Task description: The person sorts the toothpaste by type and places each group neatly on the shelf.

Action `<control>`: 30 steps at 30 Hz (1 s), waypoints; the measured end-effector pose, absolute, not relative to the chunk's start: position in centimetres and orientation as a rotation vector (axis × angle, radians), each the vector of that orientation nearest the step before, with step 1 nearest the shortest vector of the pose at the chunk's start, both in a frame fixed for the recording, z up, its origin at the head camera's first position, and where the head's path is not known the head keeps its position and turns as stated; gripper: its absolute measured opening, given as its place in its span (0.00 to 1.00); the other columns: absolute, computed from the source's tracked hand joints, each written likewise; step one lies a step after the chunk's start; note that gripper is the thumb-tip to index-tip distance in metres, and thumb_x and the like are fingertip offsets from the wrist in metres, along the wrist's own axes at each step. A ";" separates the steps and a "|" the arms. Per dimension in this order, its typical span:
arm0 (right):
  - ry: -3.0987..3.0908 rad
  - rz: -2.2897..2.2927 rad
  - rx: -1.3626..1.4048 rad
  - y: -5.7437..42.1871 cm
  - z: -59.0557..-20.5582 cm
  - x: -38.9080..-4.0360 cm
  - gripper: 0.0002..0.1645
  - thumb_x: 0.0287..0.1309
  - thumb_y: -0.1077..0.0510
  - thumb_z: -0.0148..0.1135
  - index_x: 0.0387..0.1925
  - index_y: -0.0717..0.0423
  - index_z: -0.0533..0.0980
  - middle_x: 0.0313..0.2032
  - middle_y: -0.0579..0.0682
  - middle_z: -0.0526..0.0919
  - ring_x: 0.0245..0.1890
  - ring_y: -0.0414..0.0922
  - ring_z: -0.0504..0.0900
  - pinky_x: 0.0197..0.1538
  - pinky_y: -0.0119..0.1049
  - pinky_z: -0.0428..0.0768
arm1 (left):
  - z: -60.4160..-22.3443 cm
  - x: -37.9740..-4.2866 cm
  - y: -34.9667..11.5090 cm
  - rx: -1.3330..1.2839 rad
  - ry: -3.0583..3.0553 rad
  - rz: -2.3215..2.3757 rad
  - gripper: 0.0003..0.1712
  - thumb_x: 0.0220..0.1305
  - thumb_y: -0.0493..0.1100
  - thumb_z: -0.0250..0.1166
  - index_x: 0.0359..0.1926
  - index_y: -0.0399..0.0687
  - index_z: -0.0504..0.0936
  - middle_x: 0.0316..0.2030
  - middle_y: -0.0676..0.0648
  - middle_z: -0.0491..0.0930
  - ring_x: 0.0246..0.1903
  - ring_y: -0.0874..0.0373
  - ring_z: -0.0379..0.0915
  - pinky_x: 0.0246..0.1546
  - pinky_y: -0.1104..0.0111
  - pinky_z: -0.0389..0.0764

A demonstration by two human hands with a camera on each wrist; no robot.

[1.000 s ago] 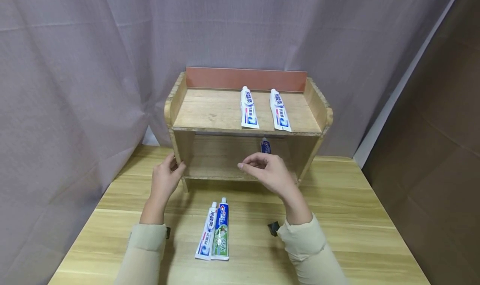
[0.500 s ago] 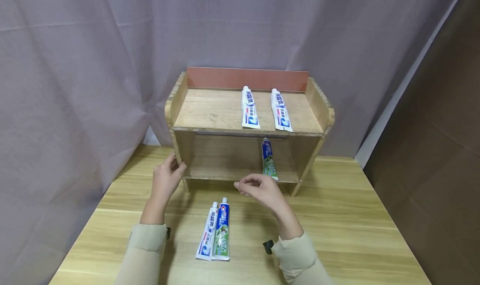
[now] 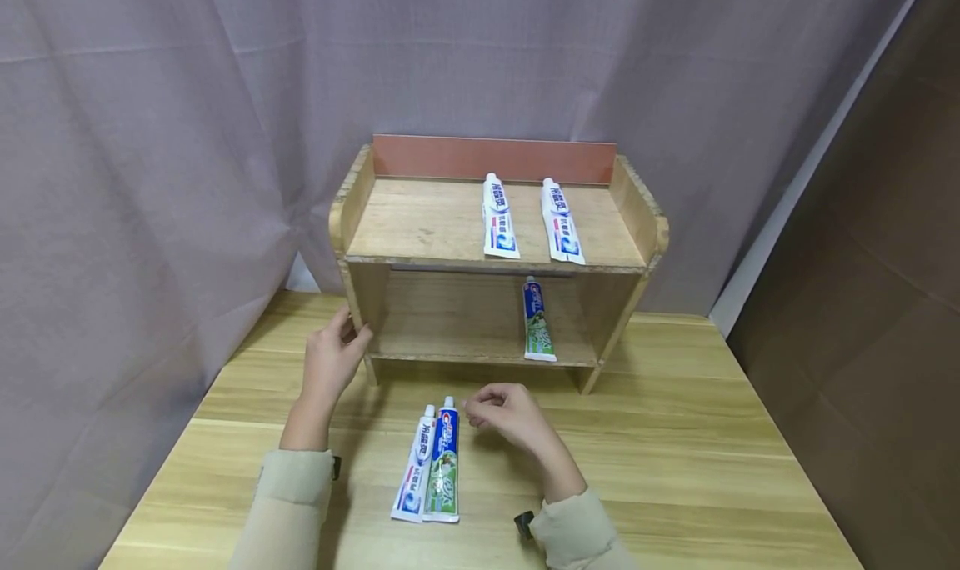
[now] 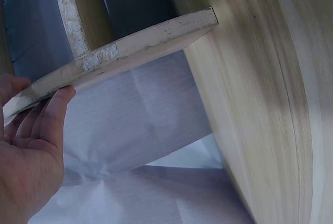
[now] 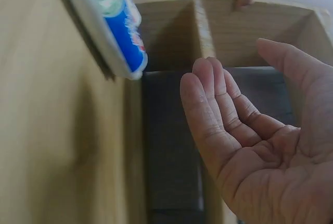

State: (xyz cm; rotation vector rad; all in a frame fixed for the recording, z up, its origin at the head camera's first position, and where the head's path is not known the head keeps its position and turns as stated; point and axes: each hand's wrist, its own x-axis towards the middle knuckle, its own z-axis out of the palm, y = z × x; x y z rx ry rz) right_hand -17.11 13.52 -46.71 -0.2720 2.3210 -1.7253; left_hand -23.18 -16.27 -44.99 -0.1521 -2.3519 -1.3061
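Two-tier wooden shelf (image 3: 416, 224), upright on the table (image 3: 690, 445). Upper tier: one white tube (image 3: 499, 217) right of the middle and a second white tube (image 3: 562, 222) farther right, lying apart, caps toward the back. Lower tier: a blue-green tube (image 3: 537, 320) in the right part, cap to the rear, crimped end at the front edge. On the table before the shelf: a third white tube (image 3: 415, 472) and, touching its right side, another blue-green tube (image 3: 444, 463). Left hand (image 3: 330, 355) pinches the shelf's left side panel between thumb and fingers. Right hand (image 3: 512, 416) empty, thumb well apart from loosely bent fingers, just right of the latter tube's cap.
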 end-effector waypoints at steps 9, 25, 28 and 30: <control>2.258 -1.728 -0.217 12.8 -49.6 -16.8 0.16 0.60 0.57 0.70 0.38 0.69 0.81 0.31 0.61 0.87 0.34 0.61 0.87 0.43 0.50 0.89 | -45.1 -23.3 -16.3 -0.141 -2.355 -1.316 0.22 0.68 0.40 0.64 0.62 0.43 0.78 0.51 0.31 0.82 0.48 0.39 0.83 0.47 0.59 0.86; 2.327 -1.533 -0.161 12.1 -51.4 -16.1 0.17 0.57 0.50 0.73 0.35 0.61 0.84 0.29 0.49 0.85 0.31 0.46 0.85 0.36 0.38 0.88 | -44.9 -23.2 -16.4 -0.123 -2.375 -1.328 0.22 0.68 0.41 0.64 0.62 0.45 0.78 0.52 0.33 0.81 0.49 0.39 0.83 0.47 0.58 0.87; 2.334 -1.509 -0.163 12.0 -51.7 -16.1 0.17 0.57 0.49 0.73 0.35 0.60 0.84 0.29 0.50 0.86 0.31 0.46 0.84 0.36 0.38 0.88 | -44.9 -23.2 -16.3 -0.128 -2.375 -1.330 0.22 0.69 0.40 0.63 0.63 0.43 0.78 0.53 0.32 0.81 0.49 0.39 0.83 0.47 0.58 0.86; 2.331 -1.505 -0.176 12.0 -51.8 -16.1 0.16 0.57 0.50 0.72 0.34 0.61 0.84 0.28 0.50 0.86 0.30 0.46 0.85 0.36 0.38 0.88 | -44.9 -23.2 -16.3 -0.126 -2.376 -1.332 0.22 0.68 0.40 0.63 0.62 0.43 0.78 0.52 0.32 0.81 0.49 0.38 0.83 0.47 0.58 0.86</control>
